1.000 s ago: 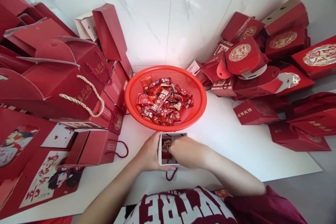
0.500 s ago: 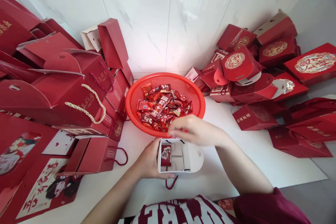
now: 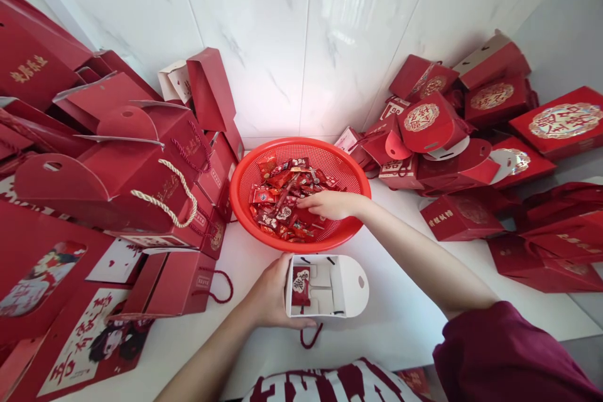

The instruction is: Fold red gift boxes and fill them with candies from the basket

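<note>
My left hand (image 3: 269,296) is wrapped round the left side of a small open gift box (image 3: 354,292). Its inside is white, and a dark red wrapped candy (image 3: 300,282) with white lettering lies at the left. A rounded flap stands out on the right side, and a red cord handle (image 3: 311,336) hangs at the front. Over the red plastic basket (image 3: 240,201), my right hand (image 3: 332,203) reaches in from the right with its fingers stretched out onto the wrapped candies (image 3: 282,198). I see nothing held in it; the undersides of the fingers are hidden.
Red gift boxes with rope handles (image 3: 94,182) are stacked along the left. More red gift boxes (image 3: 475,163) are piled on the right. A white tiled wall (image 3: 264,44) rises behind the basket, and the white tabletop (image 3: 391,326) extends around the box.
My right hand has moved from above the box, forward into the basket, and its fingers have straightened. My left hand keeps its hold on the box. The view has shifted slightly.
</note>
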`<action>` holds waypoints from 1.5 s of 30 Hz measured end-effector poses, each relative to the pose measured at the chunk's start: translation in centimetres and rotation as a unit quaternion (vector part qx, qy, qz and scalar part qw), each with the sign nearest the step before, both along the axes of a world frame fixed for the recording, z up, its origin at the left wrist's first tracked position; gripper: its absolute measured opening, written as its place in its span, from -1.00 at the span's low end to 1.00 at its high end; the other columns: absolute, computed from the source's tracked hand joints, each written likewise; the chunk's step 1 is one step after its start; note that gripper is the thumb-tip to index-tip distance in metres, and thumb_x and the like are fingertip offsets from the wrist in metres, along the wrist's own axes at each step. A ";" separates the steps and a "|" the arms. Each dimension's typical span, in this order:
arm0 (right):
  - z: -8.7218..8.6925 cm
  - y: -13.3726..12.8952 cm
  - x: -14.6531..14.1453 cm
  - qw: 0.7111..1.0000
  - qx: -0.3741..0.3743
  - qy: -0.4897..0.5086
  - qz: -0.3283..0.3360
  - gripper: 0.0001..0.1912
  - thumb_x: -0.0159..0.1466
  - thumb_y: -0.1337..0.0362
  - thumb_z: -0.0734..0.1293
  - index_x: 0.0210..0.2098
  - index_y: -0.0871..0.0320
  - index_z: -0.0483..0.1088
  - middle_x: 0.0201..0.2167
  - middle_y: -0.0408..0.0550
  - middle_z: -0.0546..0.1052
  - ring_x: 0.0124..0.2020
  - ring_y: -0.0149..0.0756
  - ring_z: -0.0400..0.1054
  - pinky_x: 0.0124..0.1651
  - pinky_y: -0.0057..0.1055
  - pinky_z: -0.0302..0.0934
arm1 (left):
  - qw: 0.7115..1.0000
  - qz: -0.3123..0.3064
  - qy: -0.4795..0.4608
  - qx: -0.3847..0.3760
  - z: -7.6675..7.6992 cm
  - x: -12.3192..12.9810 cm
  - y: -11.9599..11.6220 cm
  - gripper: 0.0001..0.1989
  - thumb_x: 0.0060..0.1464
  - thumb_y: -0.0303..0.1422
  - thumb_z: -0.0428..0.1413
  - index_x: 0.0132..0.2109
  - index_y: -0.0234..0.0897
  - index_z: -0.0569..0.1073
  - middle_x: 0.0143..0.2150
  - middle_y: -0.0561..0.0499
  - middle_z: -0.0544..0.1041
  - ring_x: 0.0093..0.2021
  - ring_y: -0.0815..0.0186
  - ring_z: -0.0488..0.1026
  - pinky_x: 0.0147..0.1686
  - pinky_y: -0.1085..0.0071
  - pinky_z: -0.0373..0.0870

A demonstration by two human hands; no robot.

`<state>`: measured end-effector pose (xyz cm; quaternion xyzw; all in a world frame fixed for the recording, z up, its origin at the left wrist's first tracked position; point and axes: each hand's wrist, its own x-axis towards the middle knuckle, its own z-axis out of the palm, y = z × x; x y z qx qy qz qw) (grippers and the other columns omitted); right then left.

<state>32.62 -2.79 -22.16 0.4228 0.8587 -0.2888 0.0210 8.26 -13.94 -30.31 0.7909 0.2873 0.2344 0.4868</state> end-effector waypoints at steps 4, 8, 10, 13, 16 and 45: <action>-0.5 0.7 -0.5 1.000 -0.001 -0.005 -0.010 -0.41 0.30 0.48 0.14 0.32 0.28 0.24 0.34 0.15 0.28 0.29 -0.05 0.24 0.31 -0.19 0.11 | 1.000 0.005 0.001 0.002 -0.1 0.0 0.0 -0.01 -0.39 -0.19 0.47 0.18 -0.14 0.18 0.06 -0.14 0.51 0.02 -0.06 0.52 0.00 0.01 0.49; -1.4 0.6 -1.0 0.999 -0.024 -0.018 0.015 -0.32 0.26 0.46 0.22 0.37 0.29 0.13 0.37 0.20 0.21 0.32 -0.04 0.19 0.32 -0.19 0.10 | 1.000 0.007 0.002 0.004 -0.1 0.0 0.0 0.00 -0.42 -0.17 0.48 0.17 -0.19 0.19 0.06 -0.17 0.51 0.01 -0.06 0.53 0.01 0.01 0.48; -1.6 0.4 -1.1 0.999 -0.031 -0.022 0.032 -0.32 0.27 0.42 0.25 0.37 0.25 0.14 0.36 0.21 0.22 0.31 -0.01 0.20 0.31 -0.15 0.09 | 1.000 0.008 0.004 0.001 -0.1 0.1 0.0 0.00 -0.42 -0.16 0.48 0.17 -0.20 0.18 0.07 -0.19 0.51 0.02 -0.07 0.52 0.03 0.00 0.47; -1.7 0.3 -1.1 0.994 -0.061 -0.023 0.083 -0.47 0.31 0.28 0.27 0.27 0.12 0.32 0.21 0.09 0.41 0.17 -0.07 0.34 0.21 -0.22 0.17 | 1.000 0.010 0.011 -0.003 0.1 0.1 -0.1 -0.01 -0.40 -0.16 0.48 0.16 -0.21 0.18 0.07 -0.19 0.51 0.03 -0.07 0.52 0.04 -0.01 0.47; -2.0 0.4 -1.1 0.989 -0.088 -0.032 0.112 -0.64 0.30 0.24 0.29 0.07 0.09 0.48 0.02 -0.03 0.54 -0.01 -0.20 0.43 0.03 -0.38 0.25 | 1.000 0.006 0.016 -0.001 0.2 0.2 -0.1 -0.02 -0.38 -0.17 0.47 0.17 -0.21 0.18 0.08 -0.19 0.50 0.04 -0.07 0.50 0.04 -0.02 0.47; -1.2 -0.2 -1.9 0.990 -0.124 0.036 0.052 -0.56 0.26 -0.06 0.34 -0.18 0.21 0.54 -0.27 -0.02 0.61 -0.32 -0.23 0.44 -0.24 -0.38 0.25 | 1.000 0.003 0.022 0.013 0.5 0.1 0.0 0.04 -0.37 -0.11 0.47 0.21 -0.23 0.13 0.11 -0.20 0.46 0.10 -0.05 0.46 0.11 0.01 0.41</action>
